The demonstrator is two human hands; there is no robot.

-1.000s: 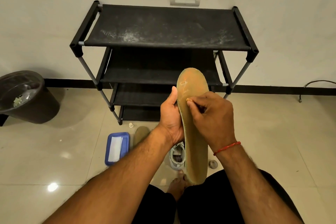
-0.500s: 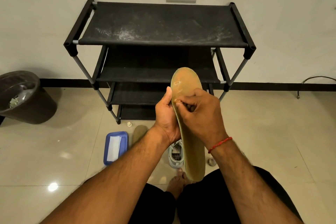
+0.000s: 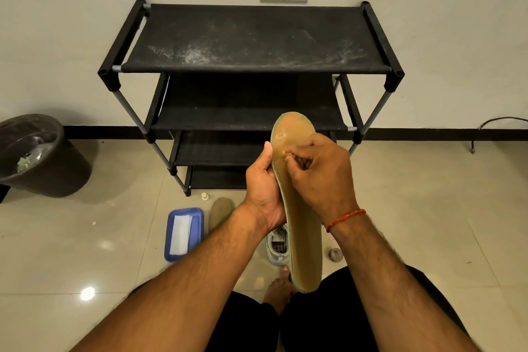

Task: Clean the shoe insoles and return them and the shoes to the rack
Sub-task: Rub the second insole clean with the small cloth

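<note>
I hold a tan insole [image 3: 303,240] upright in front of me, toe end up. My left hand [image 3: 264,191] grips its left edge near the middle. My right hand [image 3: 320,177] lies over its face with fingers pinched together against the surface near the toe; whether anything is between the fingertips I cannot tell. A second insole [image 3: 220,211] lies on the floor below the black shoe rack [image 3: 251,66]. A grey-white shoe [image 3: 277,246] stands on the floor behind the held insole, partly hidden.
A blue tray [image 3: 197,217] with a white cloth lies left of the floor insole. A dark bin [image 3: 45,157] stands at far left. A small white cap [image 3: 204,196] and a small round object [image 3: 335,254] lie on the tiles. My bare foot [image 3: 278,288] shows below.
My right hand's fingertips have shifted left and slightly up the insole's face, curling tighter. The insole stays in my left hand.
</note>
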